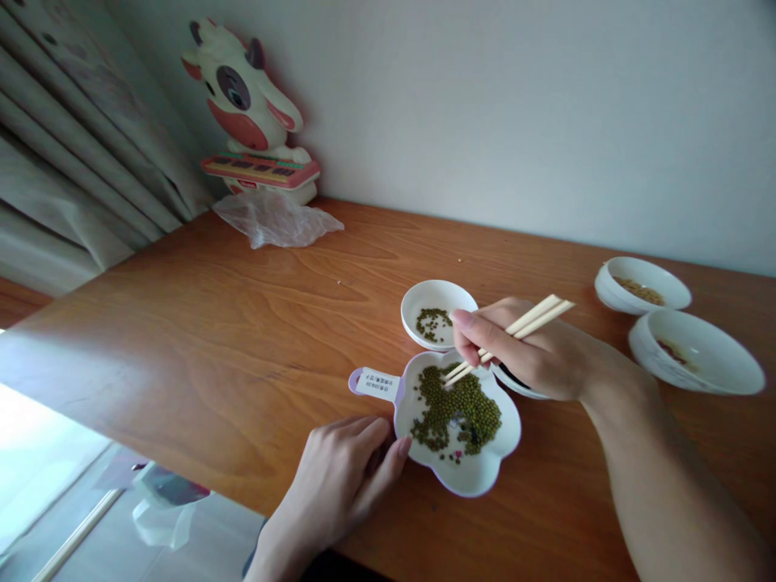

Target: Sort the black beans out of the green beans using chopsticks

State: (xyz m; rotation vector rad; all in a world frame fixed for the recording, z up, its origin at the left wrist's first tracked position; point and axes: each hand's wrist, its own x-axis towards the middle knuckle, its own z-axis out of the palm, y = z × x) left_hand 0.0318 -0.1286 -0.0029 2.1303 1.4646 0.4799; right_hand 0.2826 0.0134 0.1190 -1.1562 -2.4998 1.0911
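My right hand point(533, 352) grips a pair of wooden chopsticks point(515, 333), their tips down among green mung beans point(454, 408) in a white flower-shaped dish point(485, 473) with a labelled handle point(376, 383). My left hand point(345, 477) rests on the table edge, fingers curled, fingertips touching the dish's left rim. Just behind the dish stands a small white bowl point(437, 297) holding a few green beans. Another dish point(515, 384) is mostly hidden under my right hand.
Two white bowls sit at the right: the farther bowl point(643, 279) holds brownish grains, the nearer bowl point(703, 356) holds a little dark stuff. A cow figure point(248, 105) and a crumpled plastic bag point(276, 218) stand at the back by the wall. Curtains point(78, 145) hang at the left.
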